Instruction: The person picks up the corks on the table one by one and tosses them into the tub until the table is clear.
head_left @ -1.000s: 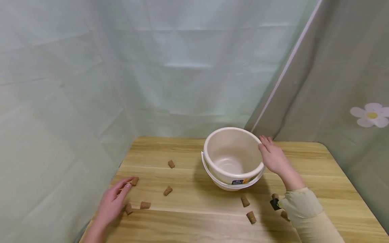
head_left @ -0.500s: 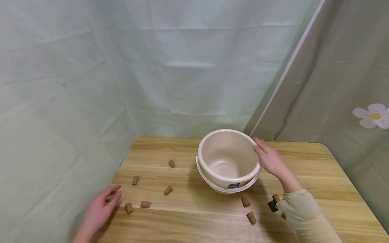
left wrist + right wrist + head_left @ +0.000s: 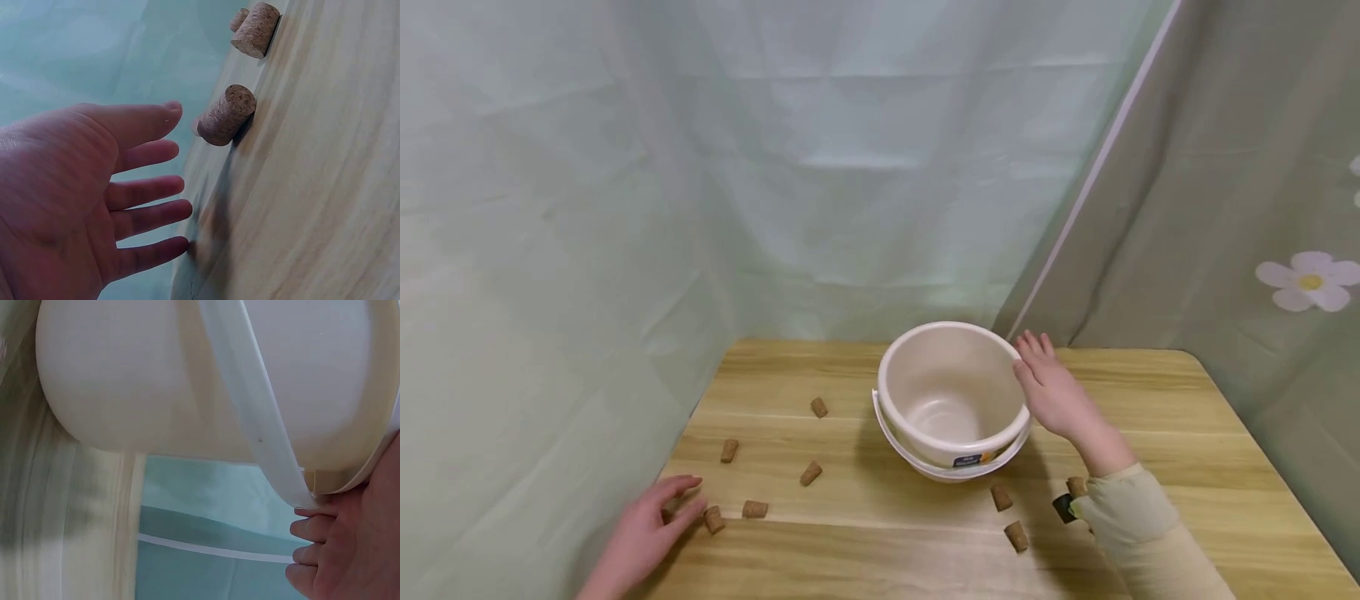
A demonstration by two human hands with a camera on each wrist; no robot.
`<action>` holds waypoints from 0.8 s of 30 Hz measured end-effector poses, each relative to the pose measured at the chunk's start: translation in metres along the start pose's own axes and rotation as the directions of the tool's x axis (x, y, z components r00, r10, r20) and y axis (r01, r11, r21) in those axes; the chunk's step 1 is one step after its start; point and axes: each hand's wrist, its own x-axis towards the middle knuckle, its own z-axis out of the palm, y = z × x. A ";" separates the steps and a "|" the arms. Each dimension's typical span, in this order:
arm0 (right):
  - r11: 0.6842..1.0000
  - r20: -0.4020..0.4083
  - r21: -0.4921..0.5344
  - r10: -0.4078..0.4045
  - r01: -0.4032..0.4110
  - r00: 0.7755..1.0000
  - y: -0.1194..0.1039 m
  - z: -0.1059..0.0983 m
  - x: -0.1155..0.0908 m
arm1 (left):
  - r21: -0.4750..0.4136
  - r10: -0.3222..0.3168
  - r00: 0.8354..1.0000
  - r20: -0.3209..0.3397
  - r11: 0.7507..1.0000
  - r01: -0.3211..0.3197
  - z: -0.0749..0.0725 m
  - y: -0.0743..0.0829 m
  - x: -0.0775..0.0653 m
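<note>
Holding the left hand (image 3: pixel 651 527) open, with fingers extended, just beside a cork (image 3: pixel 714 520) on the table (image 3: pixel 850 542). Resting the right hand (image 3: pixel 1062 400), also open, against the rim of the cream bucket (image 3: pixel 917 431), placed on the table between scattered corks (image 3: pixel 810 473).

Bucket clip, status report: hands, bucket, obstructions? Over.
Left hand empty, beside a cork. Right hand touching bucket near rim. No corks seen inside. Possible obstacles: two corks by bucket's near side.

Curtained booth: fabric walls (image 3: pixel 880 167) on 3 sides, wood-grain table (image 3: pixel 910 537).
</note>
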 end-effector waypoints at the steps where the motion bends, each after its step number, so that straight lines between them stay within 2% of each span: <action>1: 1.000 0.002 -0.020 -0.001 0.001 1.000 -0.001 0.000 0.000 | 0.002 -0.005 1.000 0.009 1.000 0.005 0.000 0.000 -0.001; 7: 0.987 0.024 -0.159 0.010 -0.006 1.000 -0.008 0.001 0.002 | 0.020 0.007 0.999 0.039 1.000 -0.008 0.000 0.001 -0.005; 12: 0.972 0.036 -0.234 0.011 -0.002 0.999 -0.009 -0.004 0.006 | 0.026 0.011 0.998 0.065 1.000 -0.013 0.002 0.006 0.000; 18: 0.978 -0.016 -0.200 0.060 -0.062 0.998 -0.017 -0.010 0.004 | 0.026 0.005 0.994 0.107 1.000 -0.008 0.006 0.005 0.002; 24: 0.973 -0.047 -0.200 0.108 -0.115 0.993 -0.027 -0.001 -0.001 | 0.057 0.014 0.994 0.108 0.998 -0.020 0.005 0.000 0.003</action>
